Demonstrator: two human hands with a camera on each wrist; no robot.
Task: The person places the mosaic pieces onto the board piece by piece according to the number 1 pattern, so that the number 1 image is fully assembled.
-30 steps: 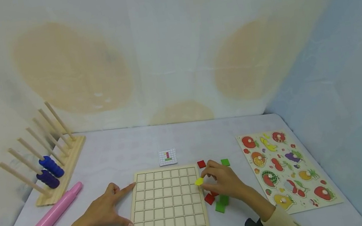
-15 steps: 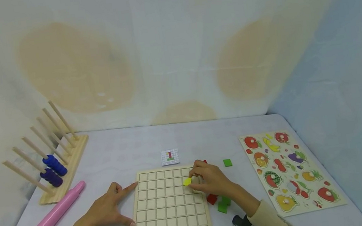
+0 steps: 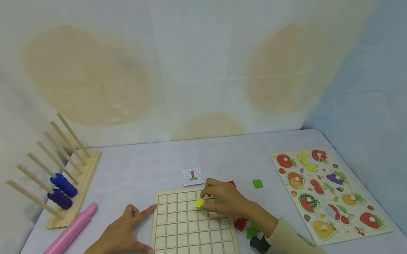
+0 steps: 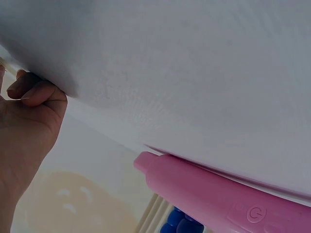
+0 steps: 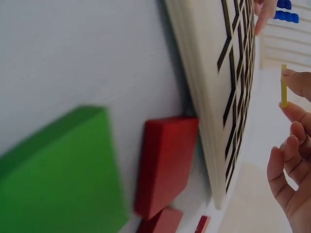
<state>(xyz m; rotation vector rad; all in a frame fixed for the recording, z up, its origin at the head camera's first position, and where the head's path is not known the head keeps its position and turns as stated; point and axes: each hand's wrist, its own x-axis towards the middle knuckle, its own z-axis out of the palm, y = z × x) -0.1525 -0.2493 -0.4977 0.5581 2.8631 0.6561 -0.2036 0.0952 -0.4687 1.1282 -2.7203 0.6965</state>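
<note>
A light wooden grid board lies flat on the table. My right hand pinches a thin yellow square tile between thumb and index finger over the board's upper right part. Seen edge-on in the right wrist view, that yellow tile stands upright above the grid. On the board's left edge rest the extended thumb and index fingertip of my left hand, its other fingers curled in. Right of the board lie red tiles and green tiles, some hidden by the right arm.
Behind the board is a small card with a coloured grid pattern. To the left stand a peg stand with blue beads and a pink power-buttoned device. A black object and a fruit puzzle board lie right.
My right hand has carried the yellow tile leftward from the board's right edge to over the grid. The left hand stays at the board's left edge. The head view has shifted slightly.
</note>
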